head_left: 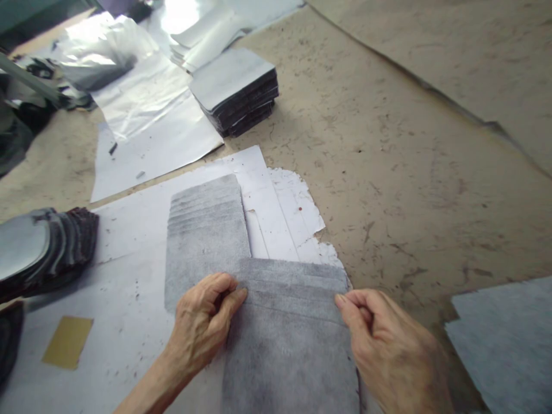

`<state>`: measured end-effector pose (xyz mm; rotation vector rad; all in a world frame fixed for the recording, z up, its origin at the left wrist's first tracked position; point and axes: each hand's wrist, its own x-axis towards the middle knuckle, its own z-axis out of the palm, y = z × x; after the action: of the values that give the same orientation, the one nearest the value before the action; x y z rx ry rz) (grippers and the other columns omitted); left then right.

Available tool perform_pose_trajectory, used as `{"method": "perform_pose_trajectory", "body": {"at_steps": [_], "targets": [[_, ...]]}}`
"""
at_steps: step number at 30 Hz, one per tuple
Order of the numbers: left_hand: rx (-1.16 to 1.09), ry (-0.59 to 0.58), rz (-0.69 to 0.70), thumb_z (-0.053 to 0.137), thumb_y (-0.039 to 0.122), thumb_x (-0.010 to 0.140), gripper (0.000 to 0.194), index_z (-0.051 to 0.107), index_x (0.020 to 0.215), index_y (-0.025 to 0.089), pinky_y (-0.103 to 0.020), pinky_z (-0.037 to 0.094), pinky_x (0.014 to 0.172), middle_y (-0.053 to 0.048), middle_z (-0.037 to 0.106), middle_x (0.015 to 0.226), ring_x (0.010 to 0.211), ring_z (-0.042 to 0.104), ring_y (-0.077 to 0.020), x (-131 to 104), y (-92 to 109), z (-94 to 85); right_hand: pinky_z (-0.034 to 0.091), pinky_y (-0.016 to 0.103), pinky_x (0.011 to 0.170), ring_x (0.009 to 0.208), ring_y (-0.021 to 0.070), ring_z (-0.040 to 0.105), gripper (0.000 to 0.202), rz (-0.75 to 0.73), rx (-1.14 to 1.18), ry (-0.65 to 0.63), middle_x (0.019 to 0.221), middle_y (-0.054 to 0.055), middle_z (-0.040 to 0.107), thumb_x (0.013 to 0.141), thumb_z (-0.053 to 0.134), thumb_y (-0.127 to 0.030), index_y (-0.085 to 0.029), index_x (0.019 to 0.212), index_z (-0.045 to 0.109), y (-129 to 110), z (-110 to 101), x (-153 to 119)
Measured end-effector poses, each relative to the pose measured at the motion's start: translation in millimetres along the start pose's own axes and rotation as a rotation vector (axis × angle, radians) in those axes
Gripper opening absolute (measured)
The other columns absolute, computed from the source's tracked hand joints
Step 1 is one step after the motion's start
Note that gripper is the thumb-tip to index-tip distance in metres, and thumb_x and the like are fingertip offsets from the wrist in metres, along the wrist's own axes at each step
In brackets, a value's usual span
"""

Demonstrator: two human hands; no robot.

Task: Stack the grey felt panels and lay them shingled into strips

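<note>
A set of grey felt-like sheets (pixel 293 356) lies in front of me, their far edges fanned in narrow steps. My left hand (pixel 211 313) pinches the left edge of these sheets between thumb and fingers. On the opposite side, my right hand (pixel 383 339) pinches the right edge near the stepped layers. Behind my left hand lies a second fanned set of grey sheets (pixel 207 230), flat on white paper (pixel 129 287). The near end of the held sheets runs out of the picture at the bottom.
A squared stack of dark-edged grey pieces (pixel 235 86) stands farther back, beside crumpled clear plastic (pixel 99 52). Rounded dark pieces (pixel 47 247) are piled at left, near a small yellowish card (pixel 68 342). A blue-grey sheet (pixel 509 339) lies at right on the worn tan tabletop (pixel 409 190).
</note>
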<state>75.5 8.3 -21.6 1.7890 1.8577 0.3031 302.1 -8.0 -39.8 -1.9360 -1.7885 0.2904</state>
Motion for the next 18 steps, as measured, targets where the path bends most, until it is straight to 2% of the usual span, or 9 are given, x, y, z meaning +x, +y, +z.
{"method": "perform_pose_trajectory", "body": {"at_steps": [6, 9, 12, 18], "targets": [[0.018, -0.008, 0.019, 0.045, 0.032, 0.079, 0.029, 0.037, 0.056, 0.018, -0.021, 0.028, 0.050, 0.005, 0.036, 0.054, 0.052, 0.038, -0.0087, 0.9, -1.8, 1.2, 0.036, 0.021, 0.042, 0.044, 0.0102, 0.053, 0.032, 0.006, 0.009, -0.034, 0.050, -0.003, 0.054, 0.084, 0.039, -0.037, -0.021, 0.059, 0.051, -3.9, -3.7, 2.5], [0.038, 0.013, 0.034, 0.045, 0.033, 0.079, 0.029, 0.038, 0.056, 0.018, -0.021, 0.029, 0.049, 0.005, 0.037, 0.053, 0.052, 0.038, -0.0084, 0.2, -2.5, 1.8, 0.038, 0.021, 0.042, 0.043, 0.0095, 0.052, 0.030, -0.007, 0.005, -0.045, 0.050, -0.004, 0.053, 0.083, 0.043, -0.042, -0.021, 0.064, 0.054, 0.8, -5.4, 0.1], [0.055, 0.025, 0.038, 0.045, 0.033, 0.079, 0.028, 0.040, 0.055, 0.018, -0.020, 0.029, 0.049, 0.004, 0.037, 0.053, 0.051, 0.038, -0.0082, -0.5, -1.4, 1.8, 0.035, 0.021, 0.040, 0.041, 0.0094, 0.049, 0.032, -0.043, -0.036, -0.076, 0.048, -0.004, 0.050, 0.081, 0.045, -0.045, -0.022, 0.060, 0.051, 7.3, -6.9, -2.6], [0.055, 0.058, 0.050, 0.045, 0.033, 0.078, 0.028, 0.042, 0.055, 0.018, -0.020, 0.029, 0.048, 0.004, 0.039, 0.053, 0.050, 0.038, -0.0080, 0.2, 0.5, 2.5, 0.032, 0.022, 0.043, 0.044, 0.0093, 0.050, 0.036, -0.080, -0.039, -0.102, 0.050, -0.004, 0.053, 0.085, 0.041, -0.039, -0.022, 0.055, 0.048, 7.7, -6.9, -2.4]]}}
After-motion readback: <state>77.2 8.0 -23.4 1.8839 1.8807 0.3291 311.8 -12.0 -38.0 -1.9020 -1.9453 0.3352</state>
